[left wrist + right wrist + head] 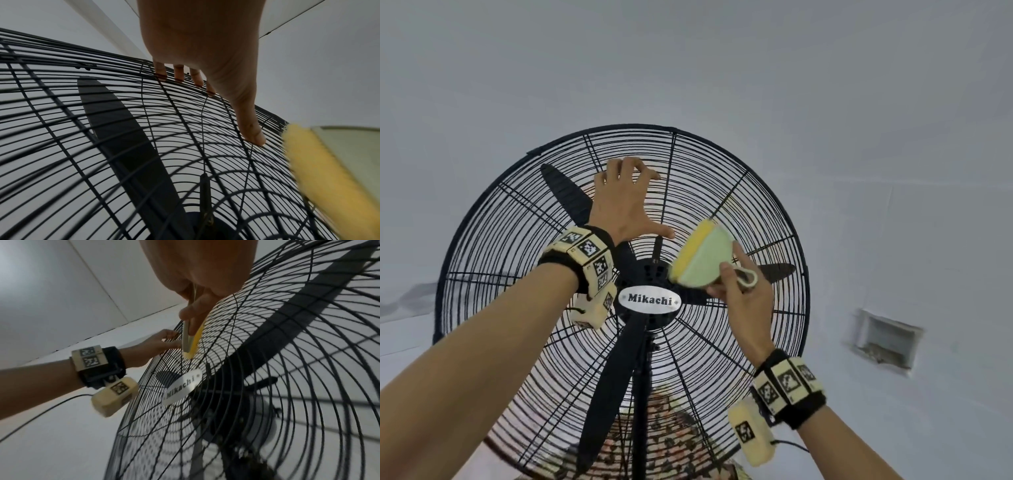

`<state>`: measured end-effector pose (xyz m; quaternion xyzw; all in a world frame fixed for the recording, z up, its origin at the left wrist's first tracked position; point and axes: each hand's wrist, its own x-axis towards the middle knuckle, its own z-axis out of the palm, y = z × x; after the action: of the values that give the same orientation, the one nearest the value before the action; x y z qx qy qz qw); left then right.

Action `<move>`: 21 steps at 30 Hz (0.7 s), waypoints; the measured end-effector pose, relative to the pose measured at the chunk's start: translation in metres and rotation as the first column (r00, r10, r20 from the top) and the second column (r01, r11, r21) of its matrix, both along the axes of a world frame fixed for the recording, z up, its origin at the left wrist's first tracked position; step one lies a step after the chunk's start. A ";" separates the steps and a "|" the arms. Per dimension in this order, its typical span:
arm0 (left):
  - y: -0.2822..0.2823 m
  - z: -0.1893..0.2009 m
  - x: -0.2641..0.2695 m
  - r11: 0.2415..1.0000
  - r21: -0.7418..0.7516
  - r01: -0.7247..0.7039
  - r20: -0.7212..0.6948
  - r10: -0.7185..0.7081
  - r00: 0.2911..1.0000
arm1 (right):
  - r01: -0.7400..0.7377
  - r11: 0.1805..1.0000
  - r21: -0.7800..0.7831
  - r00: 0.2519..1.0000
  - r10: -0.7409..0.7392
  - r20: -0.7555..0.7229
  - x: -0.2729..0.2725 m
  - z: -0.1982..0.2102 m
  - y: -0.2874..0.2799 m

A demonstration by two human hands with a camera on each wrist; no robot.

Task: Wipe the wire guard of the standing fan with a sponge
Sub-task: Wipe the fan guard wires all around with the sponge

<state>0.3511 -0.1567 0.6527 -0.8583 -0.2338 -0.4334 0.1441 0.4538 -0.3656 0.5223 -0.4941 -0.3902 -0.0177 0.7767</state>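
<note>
The standing fan's black wire guard (493, 240) fills the middle of the head view, with black blades (565, 192) behind it. My left hand (626, 202) rests high on the guard; its fingers (179, 73) hook into the wires and the thumb (252, 133) presses lower down. My right hand (736, 291) grips a flat sponge (705, 260), yellow on one face and pale green on the other, by its lower end. The sponge sits just right of the hub, above the badge, yellow side (192, 344) against the wires. A small loop hangs from it.
An oval "Mikachi" badge (650, 299) marks the hub, and the black pole (642, 394) runs down from it. A patterned object (664, 438) lies behind the lower guard. The pale wall holds a recessed box (887, 339) at the right.
</note>
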 end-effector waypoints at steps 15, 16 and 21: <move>0.002 -0.002 0.001 1.000 -0.014 0.002 0.017 -0.001 1.000 | -0.005 1.000 -0.031 0.997 0.007 0.071 -0.017 -0.018 -0.002; 0.001 -0.002 0.001 1.000 -0.019 0.005 0.015 -0.005 1.000 | 0.020 1.000 0.004 0.999 -0.020 0.050 -0.014 -0.014 -0.001; -0.001 -0.001 0.001 1.000 -0.027 -0.005 0.015 0.006 1.000 | 0.025 0.997 -0.079 0.996 -0.018 0.089 -0.021 -0.033 0.002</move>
<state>0.3523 -0.1575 0.6516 -0.8563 -0.2432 -0.4362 0.1319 0.4325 -0.3640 0.4888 -0.5276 -0.4191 -0.0322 0.7382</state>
